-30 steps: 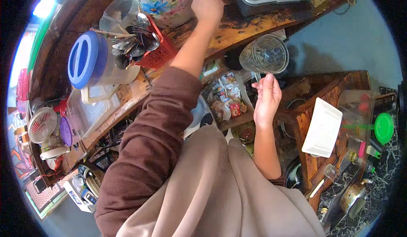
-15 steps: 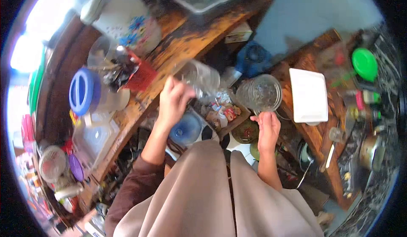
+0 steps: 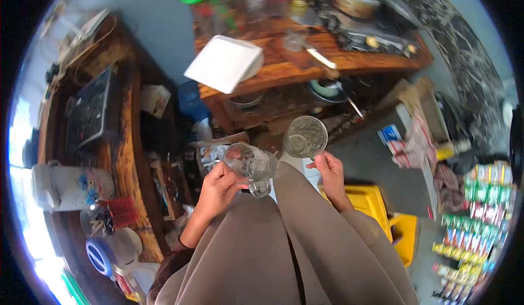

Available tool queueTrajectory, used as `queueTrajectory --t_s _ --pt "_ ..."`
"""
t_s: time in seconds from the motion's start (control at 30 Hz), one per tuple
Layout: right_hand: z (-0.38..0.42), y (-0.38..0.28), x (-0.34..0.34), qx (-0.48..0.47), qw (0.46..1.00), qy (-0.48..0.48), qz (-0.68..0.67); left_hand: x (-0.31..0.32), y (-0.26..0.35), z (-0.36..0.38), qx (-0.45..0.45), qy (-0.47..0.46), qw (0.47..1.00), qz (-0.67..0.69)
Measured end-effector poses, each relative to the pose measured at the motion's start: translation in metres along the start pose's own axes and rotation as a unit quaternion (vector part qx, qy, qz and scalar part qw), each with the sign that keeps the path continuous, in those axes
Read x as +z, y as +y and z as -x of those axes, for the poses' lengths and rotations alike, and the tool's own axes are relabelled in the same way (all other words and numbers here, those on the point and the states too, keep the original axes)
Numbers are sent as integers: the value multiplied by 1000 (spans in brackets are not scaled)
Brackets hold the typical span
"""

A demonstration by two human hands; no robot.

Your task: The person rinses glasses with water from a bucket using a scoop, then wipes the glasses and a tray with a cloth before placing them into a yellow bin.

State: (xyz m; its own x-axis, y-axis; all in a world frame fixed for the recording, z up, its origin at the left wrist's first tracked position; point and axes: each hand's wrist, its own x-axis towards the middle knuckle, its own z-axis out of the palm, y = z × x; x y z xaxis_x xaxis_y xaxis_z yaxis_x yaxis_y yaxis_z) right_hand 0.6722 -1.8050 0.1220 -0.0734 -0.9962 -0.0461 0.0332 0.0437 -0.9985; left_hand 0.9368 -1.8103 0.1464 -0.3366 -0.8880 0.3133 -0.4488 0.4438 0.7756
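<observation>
Cluttered wooden counter (image 3: 128,141) curving along the left, white tray (image 3: 224,63) lying on the table (image 3: 284,70) ahead. Left hand (image 3: 215,190) gripping a glass mug (image 3: 252,165) above the lap; right hand (image 3: 327,168) pinching a second mug (image 3: 305,137) just beside it, mouth facing up.

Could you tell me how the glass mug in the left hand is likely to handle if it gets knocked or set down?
The glass mug looks like thick patterned glass, so probably rigid, fairly heavy and breakable. The left hand holds it tilted sideways; laid like that it might roll, though its handle would likely stop it.
</observation>
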Motion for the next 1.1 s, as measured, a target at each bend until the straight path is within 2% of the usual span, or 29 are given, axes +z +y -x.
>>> queueTrajectory --t_s 0.13,0.17,0.4,0.53,0.6,0.67,0.73,0.83,0.87,0.93,1.07,1.1 --pt "79 -5 -74 24 991 135 -2 54 54 -11 107 -60 992 25" --pt "100 -4 -89 -16 983 177 -46 70 68 -10 124 -84 988 22" --pt "300 -13 -223 -14 919 393 22 235 194 18 223 -225 942 108" --pt "407 -4 -261 -14 860 509 24 326 256 45 291 -309 881 207" --pt "448 -4 -271 -18 828 561 23 359 288 57 321 -353 851 219" --pt "482 -4 -285 -1 790 611 -47 392 317 68 374 -401 815 186" --pt "508 8 -299 4 768 638 -60 420 341 76 394 -431 791 182" --pt "532 28 -321 -13 694 700 -169 466 366 86 396 -484 756 194" --pt "537 35 -331 -13 687 706 -172 482 372 86 399 -491 750 193" --pt "550 47 -356 -37 592 736 -328 520 383 88 408 -509 729 209" --pt "583 73 -414 45 563 733 -379 612 400 89 394 -544 711 207" --pt "589 82 -429 73 555 753 -345 637 406 90 392 -544 711 210"
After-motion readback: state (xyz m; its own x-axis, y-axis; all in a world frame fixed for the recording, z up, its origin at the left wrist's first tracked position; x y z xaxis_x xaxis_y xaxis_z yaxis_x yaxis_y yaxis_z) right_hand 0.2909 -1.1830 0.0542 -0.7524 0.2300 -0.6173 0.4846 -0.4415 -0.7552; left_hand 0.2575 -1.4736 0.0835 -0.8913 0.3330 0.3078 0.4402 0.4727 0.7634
